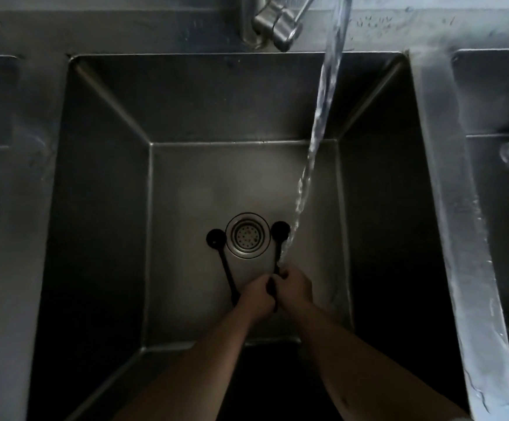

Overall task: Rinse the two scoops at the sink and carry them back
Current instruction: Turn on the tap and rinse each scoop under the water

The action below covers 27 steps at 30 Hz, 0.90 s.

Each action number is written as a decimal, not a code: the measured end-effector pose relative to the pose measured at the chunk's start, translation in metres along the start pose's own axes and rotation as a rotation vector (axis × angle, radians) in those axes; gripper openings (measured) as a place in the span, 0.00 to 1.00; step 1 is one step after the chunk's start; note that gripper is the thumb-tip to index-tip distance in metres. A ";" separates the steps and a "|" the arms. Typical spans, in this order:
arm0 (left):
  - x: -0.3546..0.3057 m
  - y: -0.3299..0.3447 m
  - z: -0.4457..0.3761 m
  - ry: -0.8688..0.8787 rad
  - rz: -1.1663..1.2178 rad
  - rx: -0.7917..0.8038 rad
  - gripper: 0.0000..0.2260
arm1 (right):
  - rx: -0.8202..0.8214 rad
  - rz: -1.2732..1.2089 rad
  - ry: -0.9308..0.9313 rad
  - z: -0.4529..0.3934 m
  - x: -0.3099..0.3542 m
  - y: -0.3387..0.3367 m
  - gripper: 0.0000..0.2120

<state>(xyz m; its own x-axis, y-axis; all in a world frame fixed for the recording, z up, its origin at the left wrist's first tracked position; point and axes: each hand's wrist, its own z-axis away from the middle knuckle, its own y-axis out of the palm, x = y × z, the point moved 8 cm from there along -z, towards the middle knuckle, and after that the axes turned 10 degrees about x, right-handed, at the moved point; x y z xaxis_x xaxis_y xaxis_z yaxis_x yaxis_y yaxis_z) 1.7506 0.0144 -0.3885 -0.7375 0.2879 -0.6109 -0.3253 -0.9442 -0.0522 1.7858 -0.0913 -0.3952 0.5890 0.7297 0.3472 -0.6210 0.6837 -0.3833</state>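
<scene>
Two bare forearms enter over the near edge of the deep stainless-steel sink basin (101, 208) and meet low in it, toward the near side of its floor. The left hand (257, 296) is curled around the handle end of the left-hand black long-handled scoop (224, 265), whose round bowl lies just left of the round perforated metal drain strainer (247, 235). The right hand (295, 287) pinches the handle of the right-hand black scoop (279, 238), its bowl just right of the strainer. The two handles converge at the hands. A stream of running water (320, 117) falls from the far edge, beside the brushed-metal faucet fitting (277, 22), and lands on the right scoop's handle at the right hand's fingers.
</scene>
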 end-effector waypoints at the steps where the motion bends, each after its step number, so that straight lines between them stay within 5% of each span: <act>1: 0.001 0.000 -0.001 -0.006 0.014 0.009 0.18 | 0.001 0.010 0.003 -0.003 -0.001 0.001 0.07; 6: -0.006 -0.001 -0.001 -0.034 0.000 0.050 0.11 | 0.165 0.133 -0.068 -0.013 0.003 0.006 0.10; 14: -0.050 -0.028 0.004 -0.054 0.261 -0.065 0.06 | 0.248 -0.221 -0.080 0.030 0.002 -0.021 0.17; 20: -0.094 -0.049 0.015 0.078 0.568 -0.159 0.09 | 0.292 -0.359 -0.038 0.099 0.028 -0.037 0.07; 27: -0.113 -0.056 0.034 0.067 0.529 -0.154 0.08 | 0.310 -0.554 0.030 0.126 0.040 -0.039 0.08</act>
<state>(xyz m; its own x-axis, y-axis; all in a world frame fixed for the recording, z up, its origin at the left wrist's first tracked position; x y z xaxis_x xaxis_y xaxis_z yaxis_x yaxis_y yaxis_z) 1.8320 0.0398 -0.2900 -0.7357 -0.2377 -0.6343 0.1730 -0.9713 0.1634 1.7687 -0.0879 -0.2588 0.8773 0.2689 0.3974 -0.3378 0.9344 0.1134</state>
